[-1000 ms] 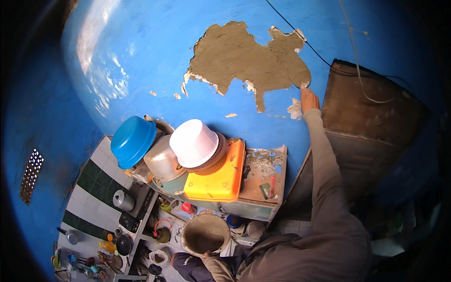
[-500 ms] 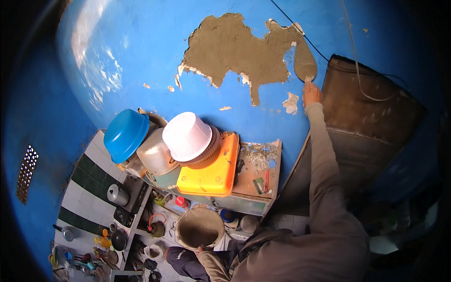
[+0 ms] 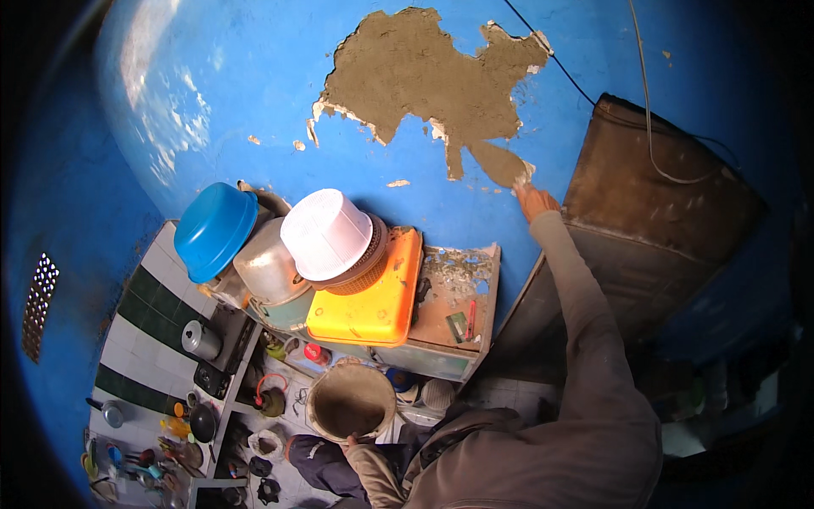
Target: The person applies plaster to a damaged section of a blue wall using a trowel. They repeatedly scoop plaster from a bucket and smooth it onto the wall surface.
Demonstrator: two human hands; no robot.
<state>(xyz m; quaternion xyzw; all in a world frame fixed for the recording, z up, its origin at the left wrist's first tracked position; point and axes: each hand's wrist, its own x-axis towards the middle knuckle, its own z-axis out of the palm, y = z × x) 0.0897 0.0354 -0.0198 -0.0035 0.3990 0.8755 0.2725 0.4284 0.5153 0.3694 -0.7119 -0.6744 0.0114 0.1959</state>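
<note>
My right hand (image 3: 536,202) is closed around a trowel (image 3: 498,163), whose leaf-shaped blade is covered with grey-brown mortar. The blade lies near the blue wall (image 3: 280,102), its tip beside the narrow lower strip of a fresh mortar patch (image 3: 415,76). Chipped white edges of old coating border this patch. Down in front of my body, my left hand (image 3: 352,442) grips the rim of a bucket (image 3: 348,386) smeared with mortar; its fingers are partly hidden.
Below the patch, a cabinet holds a white basin (image 3: 326,237), a blue basin (image 3: 216,233) and a yellow-orange tub (image 3: 360,314). A tall brown panel (image 3: 653,178) stands at the right. A dark cable (image 3: 560,68) crosses the wall. Kitchenware crowds the lower left.
My right hand has moved the trowel down and left, from the patch's right end to its lower strip; the blade now points up-left. My left hand stays at the bucket.
</note>
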